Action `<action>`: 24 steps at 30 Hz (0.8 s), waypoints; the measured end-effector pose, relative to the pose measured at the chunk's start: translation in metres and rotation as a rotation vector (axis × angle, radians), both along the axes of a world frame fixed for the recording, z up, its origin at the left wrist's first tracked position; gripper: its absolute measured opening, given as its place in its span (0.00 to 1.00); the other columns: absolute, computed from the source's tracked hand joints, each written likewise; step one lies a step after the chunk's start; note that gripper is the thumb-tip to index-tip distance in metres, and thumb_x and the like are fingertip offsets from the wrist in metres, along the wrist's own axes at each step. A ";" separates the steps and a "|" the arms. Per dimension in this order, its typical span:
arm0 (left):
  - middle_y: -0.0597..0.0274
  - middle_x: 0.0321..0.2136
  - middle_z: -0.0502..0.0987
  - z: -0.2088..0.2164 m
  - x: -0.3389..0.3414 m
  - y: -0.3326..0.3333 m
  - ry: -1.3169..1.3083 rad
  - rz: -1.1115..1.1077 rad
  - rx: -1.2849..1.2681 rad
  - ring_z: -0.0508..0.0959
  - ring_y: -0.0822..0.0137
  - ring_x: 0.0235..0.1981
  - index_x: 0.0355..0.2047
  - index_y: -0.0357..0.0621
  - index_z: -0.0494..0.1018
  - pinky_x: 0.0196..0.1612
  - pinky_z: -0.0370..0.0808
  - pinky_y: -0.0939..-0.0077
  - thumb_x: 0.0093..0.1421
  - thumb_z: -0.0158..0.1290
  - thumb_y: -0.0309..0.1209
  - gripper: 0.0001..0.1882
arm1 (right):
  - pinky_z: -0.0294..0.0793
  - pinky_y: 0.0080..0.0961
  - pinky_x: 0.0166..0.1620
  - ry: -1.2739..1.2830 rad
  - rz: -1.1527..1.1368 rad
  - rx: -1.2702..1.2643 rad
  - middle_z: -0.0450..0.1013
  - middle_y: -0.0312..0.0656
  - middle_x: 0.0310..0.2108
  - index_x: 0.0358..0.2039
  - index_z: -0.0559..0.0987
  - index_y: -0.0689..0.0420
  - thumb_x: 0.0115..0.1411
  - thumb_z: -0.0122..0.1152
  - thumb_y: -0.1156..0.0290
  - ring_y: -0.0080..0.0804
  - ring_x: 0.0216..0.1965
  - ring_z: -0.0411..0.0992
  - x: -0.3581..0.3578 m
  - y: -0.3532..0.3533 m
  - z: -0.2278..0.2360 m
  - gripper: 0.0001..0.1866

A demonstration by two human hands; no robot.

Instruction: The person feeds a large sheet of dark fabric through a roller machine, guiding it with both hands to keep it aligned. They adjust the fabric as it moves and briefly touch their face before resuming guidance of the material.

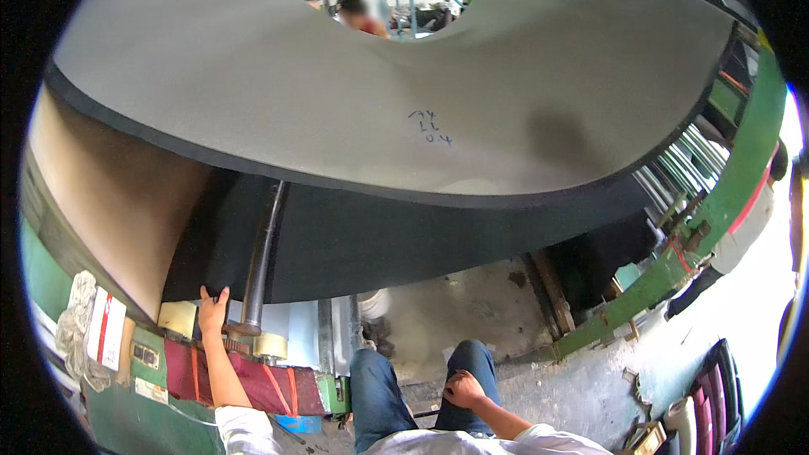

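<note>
My left hand (pixel 212 312) reaches forward at the lower left, its fingertips touching the near edge of a black sheet (pixel 371 244). Two of its fingers are spread apart on that edge, and I see no grip around it. Just right of this hand, a dark metal bar (pixel 264 261) runs up under a large grey sheet (pixel 337 101) with a black border. The grey sheet hangs in a broad curve above the black one and has blue handwritten marks. My right hand (pixel 463 389) lies loosely on my right knee, holding nothing, its fingers partly hidden.
Yellowish rollers (pixel 270 345) and a dark red cloth (pixel 244 383) sit beside my left forearm on a green machine. A curved green frame (pixel 674 265) bounds the right side. Other people (pixel 361 15) are at the back and far right. Rolled material (pixel 716 396) stands lower right.
</note>
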State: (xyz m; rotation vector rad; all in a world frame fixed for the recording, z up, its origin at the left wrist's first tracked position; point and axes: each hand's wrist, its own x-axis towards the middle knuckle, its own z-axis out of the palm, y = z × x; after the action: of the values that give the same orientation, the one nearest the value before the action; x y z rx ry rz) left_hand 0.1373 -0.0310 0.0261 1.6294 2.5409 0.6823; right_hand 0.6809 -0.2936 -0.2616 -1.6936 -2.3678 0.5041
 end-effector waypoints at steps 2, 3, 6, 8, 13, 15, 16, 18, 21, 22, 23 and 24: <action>0.33 0.43 0.72 -0.005 -0.009 0.004 0.028 -0.003 -0.033 0.71 0.39 0.47 0.63 0.41 0.49 0.50 0.67 0.54 0.55 0.43 0.54 0.42 | 0.61 0.36 0.57 0.003 -0.004 0.026 0.76 0.43 0.29 0.24 0.80 0.55 0.51 0.54 0.58 0.37 0.39 0.72 -0.001 -0.003 0.000 0.14; 0.32 0.44 0.71 -0.015 -0.035 0.005 -0.057 -0.046 0.029 0.71 0.40 0.48 0.63 0.39 0.49 0.51 0.66 0.56 0.55 0.43 0.52 0.41 | 0.61 0.36 0.57 0.006 0.009 0.033 0.76 0.44 0.28 0.23 0.80 0.55 0.51 0.54 0.58 0.37 0.39 0.72 -0.005 0.001 0.005 0.14; 0.32 0.50 0.67 -0.044 -0.087 0.013 -0.151 -0.102 0.145 0.67 0.42 0.53 0.62 0.34 0.47 0.55 0.63 0.60 0.56 0.44 0.51 0.42 | 0.61 0.36 0.57 -0.003 0.029 0.053 0.75 0.45 0.27 0.23 0.79 0.57 0.50 0.53 0.59 0.40 0.38 0.72 -0.011 0.003 0.011 0.15; 0.33 0.53 0.64 -0.014 -0.024 0.009 -0.192 -0.041 -0.003 0.66 0.43 0.55 0.62 0.32 0.47 0.56 0.61 0.62 0.57 0.44 0.54 0.44 | 0.61 0.36 0.57 0.001 -0.011 0.051 0.75 0.45 0.27 0.23 0.79 0.57 0.50 0.53 0.60 0.39 0.39 0.72 -0.002 -0.004 0.007 0.14; 0.30 0.51 0.65 -0.016 -0.037 0.007 -0.080 -0.025 -0.010 0.67 0.39 0.52 0.63 0.39 0.48 0.53 0.62 0.58 0.56 0.40 0.50 0.40 | 0.62 0.36 0.56 0.043 -0.001 0.055 0.75 0.45 0.28 0.23 0.79 0.57 0.49 0.54 0.61 0.40 0.39 0.72 -0.005 -0.002 -0.002 0.13; 0.30 0.51 0.65 -0.042 -0.075 0.019 -0.129 -0.057 0.079 0.67 0.39 0.53 0.63 0.37 0.48 0.54 0.62 0.58 0.57 0.38 0.49 0.39 | 0.62 0.36 0.56 0.048 -0.005 0.065 0.75 0.44 0.28 0.22 0.78 0.57 0.48 0.55 0.62 0.40 0.39 0.72 -0.009 -0.001 -0.005 0.12; 0.30 0.52 0.64 -0.043 -0.076 0.022 -0.167 -0.083 0.096 0.67 0.40 0.53 0.63 0.36 0.48 0.54 0.62 0.59 0.57 0.39 0.48 0.39 | 0.63 0.36 0.55 0.051 -0.019 0.061 0.75 0.44 0.28 0.22 0.78 0.57 0.48 0.55 0.62 0.40 0.39 0.72 -0.009 -0.002 -0.009 0.12; 0.30 0.53 0.63 -0.021 -0.028 0.012 -0.139 -0.061 0.060 0.67 0.40 0.53 0.63 0.34 0.47 0.55 0.61 0.59 0.57 0.40 0.48 0.39 | 0.64 0.36 0.54 0.060 -0.043 0.073 0.75 0.44 0.27 0.21 0.78 0.58 0.48 0.55 0.63 0.40 0.38 0.71 -0.004 -0.005 -0.009 0.11; 0.31 0.54 0.62 -0.014 -0.021 0.007 -0.121 -0.071 0.028 0.66 0.41 0.54 0.62 0.32 0.47 0.57 0.60 0.61 0.57 0.42 0.47 0.40 | 0.65 0.36 0.53 0.101 -0.039 0.110 0.75 0.45 0.26 0.19 0.77 0.58 0.47 0.55 0.63 0.41 0.37 0.71 -0.004 -0.005 -0.003 0.11; 0.31 0.54 0.62 -0.017 -0.032 0.006 -0.118 -0.083 0.021 0.66 0.41 0.55 0.62 0.32 0.47 0.57 0.60 0.61 0.57 0.43 0.47 0.40 | 0.65 0.36 0.52 0.117 -0.041 0.108 0.75 0.45 0.25 0.19 0.77 0.58 0.47 0.55 0.63 0.41 0.36 0.71 -0.006 -0.004 -0.003 0.11; 0.31 0.53 0.63 -0.022 -0.050 0.012 -0.056 -0.044 -0.001 0.65 0.41 0.55 0.63 0.32 0.46 0.57 0.60 0.62 0.57 0.43 0.47 0.40 | 0.65 0.36 0.52 0.132 -0.043 0.106 0.75 0.45 0.25 0.18 0.77 0.58 0.47 0.55 0.63 0.42 0.36 0.71 -0.008 -0.003 -0.003 0.11; 0.30 0.53 0.63 -0.030 -0.064 0.016 -0.094 -0.055 0.024 0.65 0.41 0.55 0.63 0.32 0.46 0.57 0.60 0.61 0.57 0.43 0.47 0.41 | 0.65 0.37 0.52 0.143 -0.044 0.121 0.75 0.45 0.25 0.18 0.77 0.58 0.46 0.55 0.63 0.42 0.36 0.71 -0.009 -0.002 -0.004 0.11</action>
State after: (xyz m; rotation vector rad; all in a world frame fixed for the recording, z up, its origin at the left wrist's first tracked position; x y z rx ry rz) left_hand 0.0729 -0.0147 -0.0043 1.6276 2.4230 0.7679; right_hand 0.6722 -0.2960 -0.2651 -1.5972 -2.2097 0.4495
